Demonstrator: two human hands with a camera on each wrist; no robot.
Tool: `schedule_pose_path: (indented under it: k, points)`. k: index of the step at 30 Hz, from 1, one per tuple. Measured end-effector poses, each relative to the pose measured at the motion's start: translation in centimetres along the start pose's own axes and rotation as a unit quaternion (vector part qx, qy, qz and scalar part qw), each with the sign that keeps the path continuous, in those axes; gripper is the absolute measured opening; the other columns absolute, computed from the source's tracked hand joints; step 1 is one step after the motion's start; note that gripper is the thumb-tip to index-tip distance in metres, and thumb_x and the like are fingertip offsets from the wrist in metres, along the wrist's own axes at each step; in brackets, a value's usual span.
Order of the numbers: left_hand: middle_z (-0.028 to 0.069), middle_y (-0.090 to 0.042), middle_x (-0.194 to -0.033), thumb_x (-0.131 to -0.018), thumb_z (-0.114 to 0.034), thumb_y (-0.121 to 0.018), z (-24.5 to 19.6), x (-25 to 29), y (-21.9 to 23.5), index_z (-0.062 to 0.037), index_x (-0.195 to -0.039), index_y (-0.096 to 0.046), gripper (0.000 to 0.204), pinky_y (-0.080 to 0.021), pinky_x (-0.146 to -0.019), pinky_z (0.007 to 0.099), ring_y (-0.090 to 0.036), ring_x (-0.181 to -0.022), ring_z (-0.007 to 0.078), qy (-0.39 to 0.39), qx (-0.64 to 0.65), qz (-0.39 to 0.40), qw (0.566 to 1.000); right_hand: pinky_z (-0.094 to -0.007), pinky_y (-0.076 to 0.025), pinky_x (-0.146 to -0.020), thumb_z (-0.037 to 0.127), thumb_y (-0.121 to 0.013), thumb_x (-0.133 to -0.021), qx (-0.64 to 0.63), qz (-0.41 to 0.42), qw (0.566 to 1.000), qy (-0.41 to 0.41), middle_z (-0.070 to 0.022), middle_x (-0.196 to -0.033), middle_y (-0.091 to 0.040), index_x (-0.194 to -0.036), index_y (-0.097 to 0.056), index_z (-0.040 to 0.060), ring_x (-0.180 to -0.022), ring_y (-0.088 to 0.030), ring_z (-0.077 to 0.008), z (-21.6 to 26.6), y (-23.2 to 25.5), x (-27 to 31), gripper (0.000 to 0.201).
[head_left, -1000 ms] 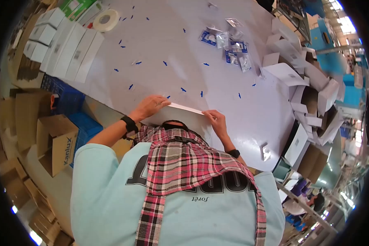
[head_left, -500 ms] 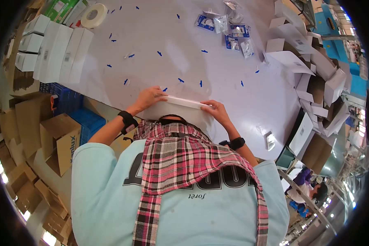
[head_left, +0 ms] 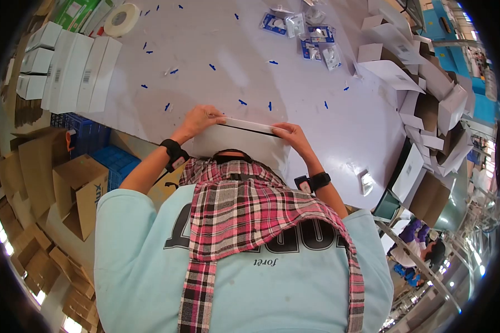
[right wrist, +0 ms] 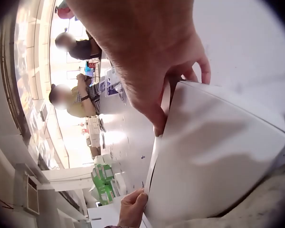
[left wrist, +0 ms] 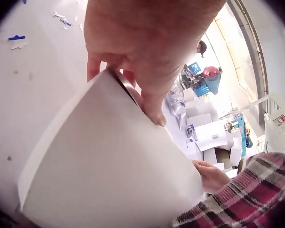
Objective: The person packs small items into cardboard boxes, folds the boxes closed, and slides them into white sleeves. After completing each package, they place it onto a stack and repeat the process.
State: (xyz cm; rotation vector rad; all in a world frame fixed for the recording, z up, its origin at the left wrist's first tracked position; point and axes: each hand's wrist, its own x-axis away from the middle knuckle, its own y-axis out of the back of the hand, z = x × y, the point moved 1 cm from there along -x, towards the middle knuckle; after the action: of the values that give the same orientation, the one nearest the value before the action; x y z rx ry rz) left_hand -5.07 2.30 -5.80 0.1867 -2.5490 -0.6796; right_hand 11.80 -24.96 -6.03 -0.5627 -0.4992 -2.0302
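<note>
Our left hand (head_left: 201, 120) and right hand (head_left: 294, 136) pinch a white box (head_left: 241, 141) along its top at the table's (head_left: 328, 144) near edge; we have white cartons (head_left: 68, 72) at the left edge; open boxes (head_left: 451, 108) along the right edge; packets (head_left: 321, 35) toward the far right corner.

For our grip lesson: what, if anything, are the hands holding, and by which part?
The left hand and right hand hold a white cardboard box near opposite ends of its far edge.

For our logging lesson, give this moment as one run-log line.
left hand: pinches top edge of white box | right hand: pinches same edge | edge: dark gap beneath | packets: on table
</note>
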Motion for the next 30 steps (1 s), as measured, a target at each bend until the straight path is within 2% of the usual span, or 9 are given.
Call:
schedule_pose_path:
  k: [3, 6, 9, 12, 15, 18, 21, 27, 30]
  points:
    - [0.0030, -0.066, -0.091, -0.080, -0.031, -0.066, 0.0, 0.2, -0.1, -0.0150, -0.095, -0.072, 0.023, -0.048, -0.077, 0.0309, -0.062, -0.085, 0.0216, -0.005, -0.037, -0.007, 0.999, -0.0254, -0.043, -0.083, 0.033, -0.064, -0.083, -0.005, 0.013, 1.000, -0.005, -0.0038, -0.094, -0.067, -0.104, -0.068, 0.0038, -0.090, -0.058, -0.0108, 0.3, 0.1, 0.1, 0.036]
    - [0.0039, -0.066, -0.091, -0.081, -0.028, -0.066, 0.2, 0.1, 0.0, -0.0128, -0.095, -0.072, 0.022, -0.047, -0.078, 0.0305, -0.062, -0.086, 0.0200, -0.019, -0.036, 0.007, 0.999, -0.0265, -0.043, -0.084, 0.032, -0.064, -0.083, -0.001, 0.014, 1.000, -0.011, -0.0039, -0.095, -0.067, -0.103, -0.068, 0.0041, -0.090, -0.058, -0.0114, 0.0, 0.3, 0.0, 0.035]
    - [0.0050, -0.066, -0.090, -0.081, -0.026, -0.066, 1.9, -0.4, -0.3, -0.0101, -0.096, -0.072, 0.022, -0.046, -0.078, 0.0306, -0.061, -0.085, 0.0187, -0.024, 0.081, 0.052, 0.995, -0.0275, -0.043, -0.085, 0.031, -0.065, -0.082, 0.052, 0.040, 0.998, -0.010, -0.0038, -0.095, -0.067, -0.103, -0.068, 0.0042, -0.091, -0.058, -0.0121, -0.1, 0.8, -0.1, 0.034]
    - [0.0077, -0.067, -0.095, -0.079, -0.030, -0.068, 1.6, -0.7, 0.1, -0.0115, -0.097, -0.072, 0.026, -0.047, -0.079, 0.0310, -0.060, -0.090, 0.0188, 0.003, 0.072, 0.074, 0.995, -0.0279, -0.043, -0.085, 0.032, -0.065, -0.082, 0.047, 0.066, 0.997, -0.001, -0.0034, -0.095, -0.066, -0.103, -0.067, 0.0045, -0.092, -0.058, -0.0124, -0.3, 1.1, -0.6, 0.035]
    - [0.0068, -0.067, -0.095, -0.079, -0.028, -0.068, 1.2, -1.2, 0.5, -0.0106, -0.097, -0.072, 0.025, -0.046, -0.080, 0.0302, -0.059, -0.089, 0.0186, 0.004, 0.068, 0.100, 0.993, -0.0279, -0.043, -0.084, 0.033, -0.065, -0.082, 0.022, 0.082, 0.996, -0.002, -0.0025, -0.094, -0.066, -0.103, -0.066, 0.0048, -0.091, -0.057, -0.0122, -0.1, 1.1, -0.9, 0.035]
    - [0.0063, -0.067, -0.094, -0.080, -0.027, -0.068, 1.1, -1.1, 0.7, -0.0099, -0.098, -0.071, 0.026, -0.046, -0.080, 0.0300, -0.059, -0.089, 0.0176, -0.016, 0.044, 0.100, 0.994, -0.0276, -0.043, -0.083, 0.035, -0.064, -0.082, 0.017, 0.074, 0.997, 0.002, -0.0014, -0.093, -0.065, -0.102, -0.067, 0.0063, -0.090, -0.057, -0.0111, 0.6, 1.0, -0.5, 0.035]
    - [0.0066, -0.067, -0.097, -0.082, -0.024, -0.066, 1.9, -1.4, 0.8, -0.0090, -0.101, -0.070, 0.025, -0.045, -0.082, 0.0301, -0.060, -0.092, 0.0159, -0.042, 0.096, 0.114, 0.988, -0.0273, -0.042, -0.081, 0.035, -0.065, -0.081, 0.015, 0.063, 0.997, -0.042, -0.0002, -0.093, -0.065, -0.102, -0.067, 0.0079, -0.090, -0.056, -0.0105, 0.1, 1.1, -0.6, 0.034]
    - [0.0061, -0.067, -0.097, -0.082, -0.022, -0.065, 1.7, -0.4, 1.5, -0.0052, -0.103, -0.068, 0.027, -0.045, -0.086, 0.0292, -0.060, -0.094, 0.0152, 0.028, 0.160, 0.115, 0.980, -0.0255, -0.041, -0.076, 0.037, -0.063, -0.081, 0.030, 0.064, 0.996, -0.052, 0.0017, -0.092, -0.064, -0.102, -0.068, 0.0093, -0.088, -0.055, -0.0095, 0.7, 1.0, -0.3, 0.035]
    - [0.0064, -0.068, -0.093, -0.083, -0.022, -0.065, 1.1, -0.4, 1.7, -0.0045, -0.103, -0.068, 0.027, -0.045, -0.086, 0.0289, -0.061, -0.093, 0.0147, 0.038, 0.182, 0.105, 0.977, -0.0265, -0.042, -0.081, 0.035, -0.065, -0.079, 0.027, 0.056, 0.997, -0.044, -0.0020, -0.093, -0.066, -0.101, -0.068, 0.0067, -0.090, -0.057, -0.0121, 0.4, 0.9, -0.5, 0.036]
